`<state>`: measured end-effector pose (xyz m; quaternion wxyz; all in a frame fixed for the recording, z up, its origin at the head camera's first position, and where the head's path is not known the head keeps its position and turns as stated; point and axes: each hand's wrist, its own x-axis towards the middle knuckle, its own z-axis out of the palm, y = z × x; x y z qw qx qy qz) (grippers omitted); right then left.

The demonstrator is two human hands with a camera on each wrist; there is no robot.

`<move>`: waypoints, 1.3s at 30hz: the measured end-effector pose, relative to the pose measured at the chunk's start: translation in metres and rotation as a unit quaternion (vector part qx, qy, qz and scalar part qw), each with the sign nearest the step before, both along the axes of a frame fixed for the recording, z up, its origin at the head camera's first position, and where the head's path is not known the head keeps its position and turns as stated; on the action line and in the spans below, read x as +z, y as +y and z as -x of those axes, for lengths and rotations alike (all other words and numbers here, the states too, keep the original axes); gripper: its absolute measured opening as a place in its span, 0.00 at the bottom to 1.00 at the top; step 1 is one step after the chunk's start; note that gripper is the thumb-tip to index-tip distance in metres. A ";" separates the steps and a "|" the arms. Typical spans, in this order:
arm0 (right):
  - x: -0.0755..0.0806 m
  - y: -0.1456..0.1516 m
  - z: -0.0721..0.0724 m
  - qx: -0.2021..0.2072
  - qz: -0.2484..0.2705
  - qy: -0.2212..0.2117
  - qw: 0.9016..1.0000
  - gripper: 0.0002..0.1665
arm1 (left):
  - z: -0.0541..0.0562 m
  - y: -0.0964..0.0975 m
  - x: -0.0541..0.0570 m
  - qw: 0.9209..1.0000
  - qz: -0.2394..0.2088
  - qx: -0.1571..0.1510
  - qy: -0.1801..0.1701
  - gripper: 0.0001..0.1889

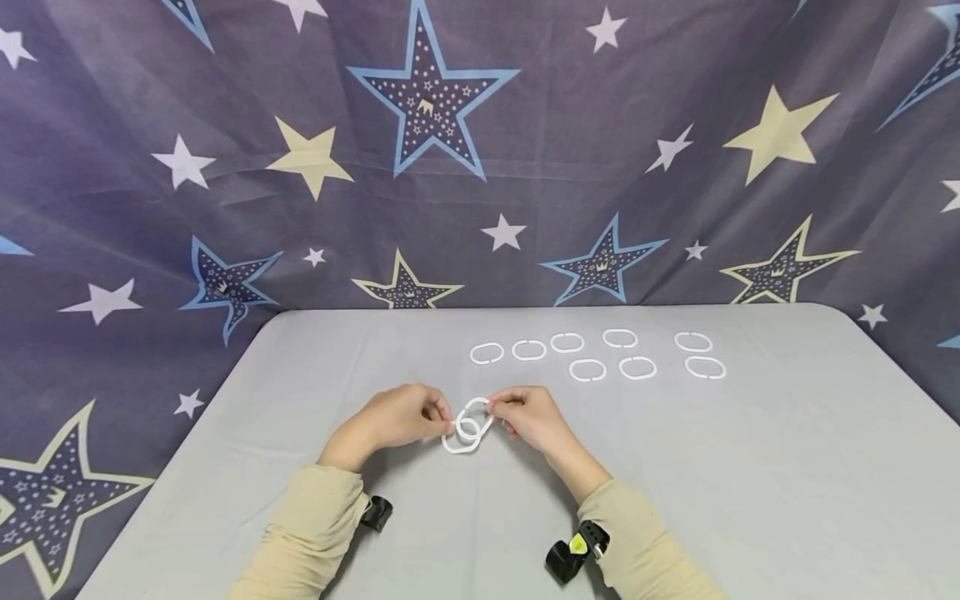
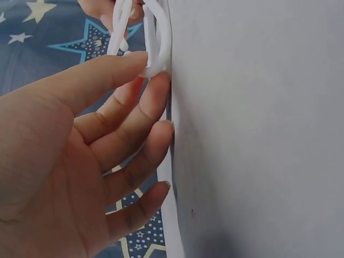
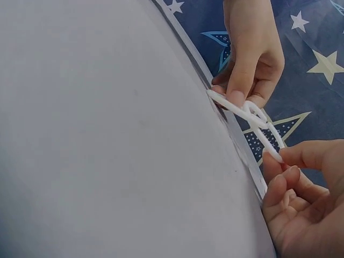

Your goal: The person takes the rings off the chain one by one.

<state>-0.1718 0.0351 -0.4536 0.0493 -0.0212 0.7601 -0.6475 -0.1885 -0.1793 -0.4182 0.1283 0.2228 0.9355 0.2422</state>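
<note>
My left hand (image 1: 397, 419) pinches a white oval plastic link (image 1: 459, 452) between thumb and fingertips, just above the table. A second white link (image 1: 474, 402) is pinched by my right hand (image 1: 534, 417). The two links cross and look looped through each other, the right-hand one tilted upward. In the left wrist view, the thumb presses one end of its link (image 2: 164, 32) while the lower fingers spread loosely. The right wrist view shows the other link (image 3: 267, 144) reaching from the right fingertips up to the left hand's link (image 3: 228, 105).
Several loose white links lie flat toward the back of the grey table (image 1: 787, 467), among them one link (image 1: 487, 363) at the left and another link (image 1: 705, 377) at the right. A star-patterned cloth (image 1: 540, 150) hangs behind the table's back edge.
</note>
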 end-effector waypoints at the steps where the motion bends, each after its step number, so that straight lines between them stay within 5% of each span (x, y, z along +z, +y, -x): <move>1: 0.000 0.000 0.000 0.002 0.002 0.001 1.000 0.09 | 0.000 0.000 0.001 1.000 -0.003 -0.001 0.001 0.04; 19: 0.004 0.003 -0.001 0.046 0.004 0.028 0.999 0.11 | 0.000 -0.002 0.003 0.998 -0.044 -0.028 0.026 0.02; 39: 0.006 0.004 0.000 0.049 -0.079 0.126 0.988 0.06 | 0.000 -0.003 0.005 0.997 -0.053 -0.040 0.035 0.02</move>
